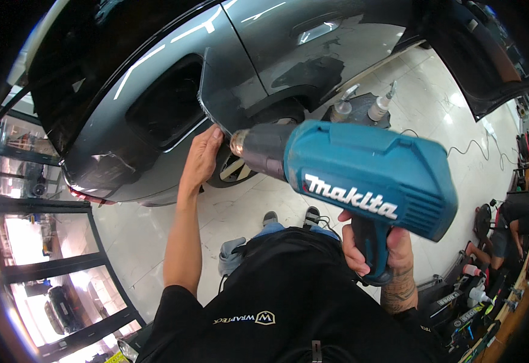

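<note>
My right hand [376,245] is wrapped round the handle of a teal and black heat gun [367,163]. Its metal nozzle points left, toward my other hand and the grey car [174,115]. At the rear side of the car, above the wheel [234,170], my left hand [205,154] has its fingers closed at the lower end of a thin sheet of film [222,91]. One edge of the film stands out from the dark rear side window [171,100]. The fingertips partly hide the grip.
Two spray bottles, one grey [341,110] and one white [379,109], stand on a dark stand [361,112] beside the car. A cable [476,154] runs over the tiled floor. To the right, another person [512,224] bends near tools. Glass doors [53,236] line the left.
</note>
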Demonstrator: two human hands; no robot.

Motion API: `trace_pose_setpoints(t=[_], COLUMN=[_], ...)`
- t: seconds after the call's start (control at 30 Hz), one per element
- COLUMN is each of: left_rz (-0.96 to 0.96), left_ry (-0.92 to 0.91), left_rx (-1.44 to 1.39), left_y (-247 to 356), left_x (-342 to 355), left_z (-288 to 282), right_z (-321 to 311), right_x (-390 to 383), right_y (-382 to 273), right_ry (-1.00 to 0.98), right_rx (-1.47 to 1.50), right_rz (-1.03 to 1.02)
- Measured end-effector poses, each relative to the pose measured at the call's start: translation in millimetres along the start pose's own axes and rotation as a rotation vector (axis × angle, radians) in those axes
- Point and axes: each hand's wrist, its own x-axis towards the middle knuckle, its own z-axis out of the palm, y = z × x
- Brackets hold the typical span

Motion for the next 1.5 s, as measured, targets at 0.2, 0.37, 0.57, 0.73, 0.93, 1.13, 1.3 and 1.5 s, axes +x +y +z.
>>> trace_pose_setpoints(t=[0.2,0.37,0.57,0.73,0.93,1.13,1.3,1.5], left_rz=[0.175,0.172,0.177,0.187,0.117,0.075,0.037,0.199], left_ry=[-0.182,-0.323,-0.258,-0.262,-0.251,-0.254,-0.258,-0.290], left_rx=[0.052,0.383,0.449,0.434,0.347,0.330,0.426,0.533], left_y=[11.3,32.7,36.5,33.2,23.5,20.3,13.2,18.4], left_x=[17.7,26.4,21.7,21.6,21.2,22.4,18.7,21.7], left_z=[-8.2,-11.0,-8.0,-9.7,-8.7,-8.7,-10.1,-14.0], right_z=[-16.7,-21.8,-18.0,-19.2,-21.0,-40.1,-76.3,-157.5], right_x=[-47.2,-53.2,-21.4,7.8,27.7,-1.1,-18.0,1.1], right_y=[36.2,31.4,0.2,-28.9,-47.3,-31.3,0.8,65.1], right_ry=[0.141,0.255,0.099,-0.072,-0.152,0.001,0.048,0.342], right_rx=[0.043,-0.072,0.016,0.201,0.214,0.218,0.218,-0.327], right_rz=[-0.029,0.022,-0.082,-0.112,-0.104,-0.017,0.066,0.219])
